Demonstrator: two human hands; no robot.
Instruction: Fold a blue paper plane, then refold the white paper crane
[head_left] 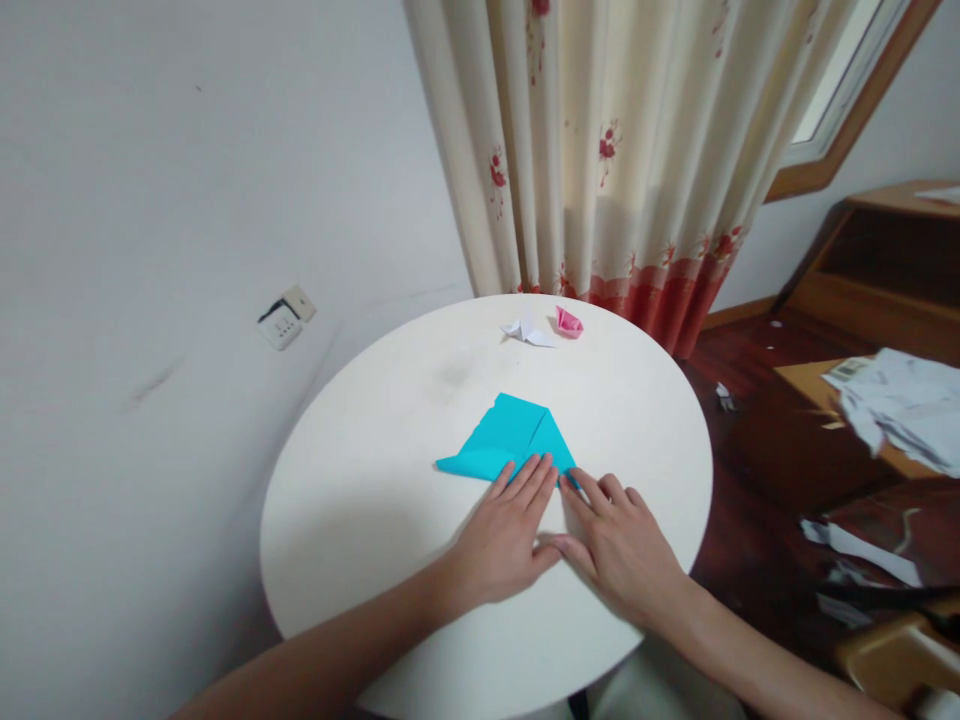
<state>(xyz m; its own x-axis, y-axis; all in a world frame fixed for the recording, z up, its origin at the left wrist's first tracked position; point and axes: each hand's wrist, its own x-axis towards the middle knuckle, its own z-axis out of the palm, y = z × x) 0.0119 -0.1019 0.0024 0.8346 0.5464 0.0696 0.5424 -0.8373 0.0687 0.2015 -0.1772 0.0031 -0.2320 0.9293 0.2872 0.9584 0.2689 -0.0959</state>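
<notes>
Two bare forearms reach in from the bottom edge over a round white worktop [360,500]. Left hand [504,535] and right hand [615,545] lie flat side by side, thumbs nearly meeting, neither one clenched around anything; the fingers of both are spread and pressed on the near edge of a partly folded turquoise paper sheet [506,435], which sits near the middle of the worktop with one long point running out to the left. Judging from the pose, a crease is being flattened; doing it well would mean keeping the edges lined up under one hand while the fingertips of the other run firmly along the fold. Beyond the sheet, near the far rim, rest a small white folded paper figure [527,332] and, just beside it, a small pink folded paper piece [568,321], apart from each other. No container shows on the worktop. Farther back hangs a cream curtain with red flowers [622,150]; at right, crumpled white papers [904,400] lie on low wooden furniture.
</notes>
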